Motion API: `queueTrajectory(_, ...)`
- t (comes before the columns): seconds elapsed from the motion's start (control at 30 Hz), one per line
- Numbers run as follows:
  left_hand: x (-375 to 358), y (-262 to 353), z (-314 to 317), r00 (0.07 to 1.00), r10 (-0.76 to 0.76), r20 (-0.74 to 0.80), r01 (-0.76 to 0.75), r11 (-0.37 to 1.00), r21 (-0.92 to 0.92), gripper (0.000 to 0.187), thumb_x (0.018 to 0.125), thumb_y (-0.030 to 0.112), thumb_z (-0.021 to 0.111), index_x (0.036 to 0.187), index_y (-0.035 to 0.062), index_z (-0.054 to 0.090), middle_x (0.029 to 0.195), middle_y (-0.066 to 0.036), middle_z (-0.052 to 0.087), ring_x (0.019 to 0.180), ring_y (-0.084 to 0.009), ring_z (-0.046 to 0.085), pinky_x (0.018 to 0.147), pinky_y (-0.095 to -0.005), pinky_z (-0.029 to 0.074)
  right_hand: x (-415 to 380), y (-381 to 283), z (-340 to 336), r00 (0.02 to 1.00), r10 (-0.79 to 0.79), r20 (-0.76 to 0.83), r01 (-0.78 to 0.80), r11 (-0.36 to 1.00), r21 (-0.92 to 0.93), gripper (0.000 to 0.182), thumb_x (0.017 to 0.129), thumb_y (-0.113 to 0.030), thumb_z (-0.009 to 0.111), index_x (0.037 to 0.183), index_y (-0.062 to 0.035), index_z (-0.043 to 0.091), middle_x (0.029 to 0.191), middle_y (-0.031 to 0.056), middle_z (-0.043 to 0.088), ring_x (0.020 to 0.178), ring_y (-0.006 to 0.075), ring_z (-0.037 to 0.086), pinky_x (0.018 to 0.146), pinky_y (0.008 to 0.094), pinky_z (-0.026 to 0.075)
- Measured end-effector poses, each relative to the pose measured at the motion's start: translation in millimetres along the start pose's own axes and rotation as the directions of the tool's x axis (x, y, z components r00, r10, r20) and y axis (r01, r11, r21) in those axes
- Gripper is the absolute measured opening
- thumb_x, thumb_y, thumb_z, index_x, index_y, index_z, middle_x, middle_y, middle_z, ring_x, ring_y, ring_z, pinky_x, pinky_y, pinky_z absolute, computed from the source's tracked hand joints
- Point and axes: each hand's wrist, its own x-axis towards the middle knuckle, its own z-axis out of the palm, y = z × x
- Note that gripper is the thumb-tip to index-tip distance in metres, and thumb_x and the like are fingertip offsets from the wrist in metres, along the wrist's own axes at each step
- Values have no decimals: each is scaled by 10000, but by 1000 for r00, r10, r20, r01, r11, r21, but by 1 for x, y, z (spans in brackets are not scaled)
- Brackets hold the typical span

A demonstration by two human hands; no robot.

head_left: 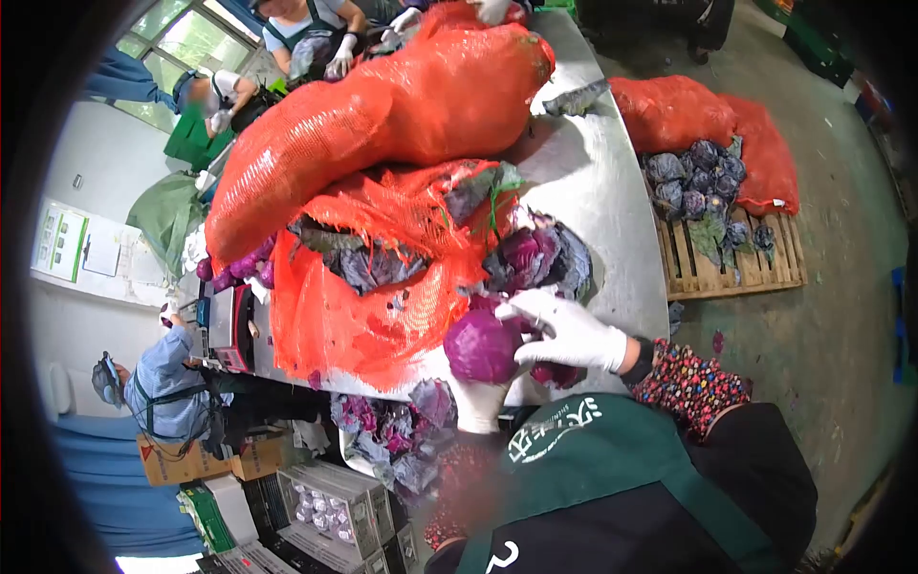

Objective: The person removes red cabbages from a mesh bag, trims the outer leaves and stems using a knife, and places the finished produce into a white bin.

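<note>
Steel table [612, 206] (heaped orange net sacks [402, 115]) beside concrete floor [841, 316].

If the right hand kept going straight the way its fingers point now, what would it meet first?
The right hand points up-left over the red cabbage it holds. Straight on, it would probably meet the open orange net sack first, though depth is hard to judge.

Bright, even daylight enters through the windows [177, 38] above the steel table [612, 191], whose bare metal shows soft glare. Strong fisheye bending and black vignetting ring the edges. Below the table, nearest fabric blurs.
</note>
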Motion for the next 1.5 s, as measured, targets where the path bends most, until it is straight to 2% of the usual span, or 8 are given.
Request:
queueTrajectory(0.3,-1,-65,13,988,-76,134,135,849,-510,791,823,575,607,1430,158,318,1392,-61,463,1315,-212,413,1105,-452,304,-9,7,0,997,70,42,-71,997,30,449,662,-221,844,955,-62,543,889,38,523,798,146,512,728,295,450)
queueTrajectory(0.4,8,-58,12,950,302,78,-297,800,521,725,802,529,661,1363,129,437,1279,-52,570,1236,-182,502,1065,-413,363,-12,7,1,994,93,60,-97,993,67,401,670,-220,842,894,-65,547,815,17,508,762,120,495,706,278,442)
queueTrajectory(0.5,9,-40,18,997,71,0,-71,996,-59,659,763,416,742,1322,168,495,1222,-54,608,1210,-186,530,1040,-403,391,-11,10,3,989,145,6,-144,978,150,283,746,-230,786,815,-62,570,722,17,517,674,117,520,631,281,439)
queueTrajectory(1.0,7,-30,7,966,-251,-59,176,809,-560,712,838,626,483,1332,115,433,1299,-134,509,1201,-298,499,1007,-484,413,-19,-16,-21,920,347,184,-393,811,434,235,821,-215,730,969,-77,610,936,42,661,792,135,647,620,244,513)
queueTrajectory(1.07,9,-6,0,995,89,-38,-72,946,316,740,831,620,525,1344,98,417,1297,-128,512,1201,-273,507,1014,-470,412,-11,1,-14,993,-1,-119,-5,999,-48,412,790,-169,755,1149,-50,592,1086,86,620,935,168,616,804,293,502)
queueTrajectory(1.13,12,-10,1,993,118,-29,-105,957,271,722,850,594,540,1346,84,420,1325,-116,502,1198,-250,515,1029,-446,406,-7,7,-7,994,16,-105,-25,996,-80,491,776,-210,766,1197,-43,575,1138,117,587,1016,246,595,912,343,463)
queueTrajectory(1.2,8,-11,6,930,-351,107,214,283,-935,676,883,570,520,1343,83,432,1329,-107,505,1198,-243,515,1037,-431,403,-7,6,5,994,10,-107,-24,991,-133,485,771,-231,768,1186,-64,580,1147,125,579,1003,257,608,893,352,472)
queueTrajectory(1.5,10,-29,-1,953,-303,-32,151,559,-815,634,867,529,585,1301,80,477,1292,-105,524,1204,-248,505,1009,-462,433,-17,21,19,916,399,39,-379,830,409,221,843,-189,714,847,-79,522,665,-31,514,525,50,504,507,217,424)
